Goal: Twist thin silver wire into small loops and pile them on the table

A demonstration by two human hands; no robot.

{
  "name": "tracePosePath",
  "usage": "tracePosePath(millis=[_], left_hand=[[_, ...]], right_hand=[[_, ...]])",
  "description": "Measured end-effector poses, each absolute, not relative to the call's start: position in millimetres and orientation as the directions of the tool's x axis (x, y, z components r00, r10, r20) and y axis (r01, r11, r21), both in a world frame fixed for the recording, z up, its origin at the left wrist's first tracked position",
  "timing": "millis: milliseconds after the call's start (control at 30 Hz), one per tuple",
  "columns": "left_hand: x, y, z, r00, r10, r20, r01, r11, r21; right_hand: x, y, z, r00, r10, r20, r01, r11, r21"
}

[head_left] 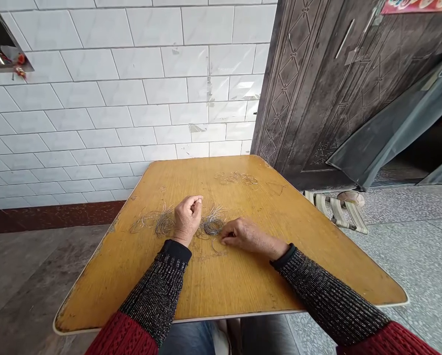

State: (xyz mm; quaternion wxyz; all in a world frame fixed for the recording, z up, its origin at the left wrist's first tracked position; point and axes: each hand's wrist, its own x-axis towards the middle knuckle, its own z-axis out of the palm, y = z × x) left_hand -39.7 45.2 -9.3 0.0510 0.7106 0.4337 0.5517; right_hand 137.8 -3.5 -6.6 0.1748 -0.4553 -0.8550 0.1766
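The left hand is pressing closed, hiding any contents; the right hand is apparently pinching thin, looped metal wire.

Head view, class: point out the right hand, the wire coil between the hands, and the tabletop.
Right hand (246, 235): head view, on the back of the hand.
Wire coil (212, 227): head view, on its wound strands.
Tabletop (228, 291): head view, bare surface toward the near edge.

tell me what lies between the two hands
A coil of thin, wire-like grey strands lies on the table between the left hand and right hand, as the head view shows.
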Motion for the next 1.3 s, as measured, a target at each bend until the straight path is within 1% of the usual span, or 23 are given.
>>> tracePosePath(millis=[67,100,200,267,367,467,533,600,667,767,833,900,1033,1100,1167,1300], left_hand=[[-38.0,44.0,-8.8,0.034,0.667,0.744,0.559,-0.63,0.539],[-37.3,43.3,-8.4,0.039,0.665,0.746,0.558,-0.634,0.536],[-35.9,41.4,-6.9,0.043,0.663,0.747,0.539,-0.645,0.542],[-35.5,39.5,-5.4,0.03,0.677,0.736,0.513,-0.642,0.57],[-33.8,34.2,-1.2,0.027,0.743,0.669,0.452,-0.606,0.655],[-29.2,25.5,5.0,0.124,0.828,0.547,0.372,-0.55,0.748],[-25.2,19.8,8.4,0.222,0.864,0.452,0.336,-0.503,0.797],[-21.3,15.9,10.1,0.272,0.892,0.362,0.281,-0.433,0.856],[-18.0,14.1,10.3,0.219,0.935,0.28,0.203,-0.324,0.924],[-13.7,13.3,9.3,0.198,0.96,0.2,0.122,-0.226,0.966],[-11.0,12.9,8.5,0.199,0.962,0.188,0.11,-0.213,0.971],[-8.8,12.9,7.4,0.192,0.961,0.198,0.133,-0.225,0.965],[-7.8,16.2,4.1,0.165,0.958,0.234,0.206,-0.265,0.942],[-9.1,19.0,2.5,0.129,0.96,0.247,0.212,-0.27,0.939],[-10.8,21.5,1.5,0.093,0.966,0.241,0.176,-0.254,0.951],[-12.9,23.2,0.7,0.095,0.979,0.18,0.038,-0.184,0.982]], right_hand=[[136.8,-3.5,-8.3,-0.502,0.854,0.141,0.717,0.501,-0.484],[137.4,-3.0,-8.8,-0.498,0.856,0.142,0.696,0.492,-0.523],[142.2,0.6,-8.4,-0.503,0.849,0.164,0.541,0.457,-0.706],[145.3,3.4,-6.1,-0.485,0.852,0.197,0.428,0.428,-0.796],[146.9,6.3,-1.8,-0.4,0.887,0.229,0.364,0.383,-0.849],[145.7,8.9,-0.1,-0.27,0.921,0.281,0.374,0.37,-0.85],[144.6,11.0,-0.2,-0.186,0.925,0.33,0.408,0.378,-0.831],[143.7,13.2,0.0,-0.115,0.927,0.358,0.437,0.371,-0.82],[143.2,14.8,1.3,-0.065,0.924,0.378,0.448,0.365,-0.816],[143.6,15.5,3.9,-0.018,0.904,0.427,0.491,0.38,-0.784],[144.4,15.0,4.9,-0.009,0.896,0.443,0.513,0.385,-0.767],[145.2,13.8,4.9,-0.035,0.887,0.46,0.535,0.405,-0.741],[146.0,10.9,4.2,-0.156,0.819,0.552,0.585,0.527,-0.617],[145.7,10.7,4.1,-0.167,0.802,0.573,0.584,0.549,-0.598],[145.2,12.5,3.6,-0.111,0.816,0.567,0.576,0.518,-0.632],[143.9,19.6,0.2,0.053,0.874,0.483,0.479,0.402,-0.78]])
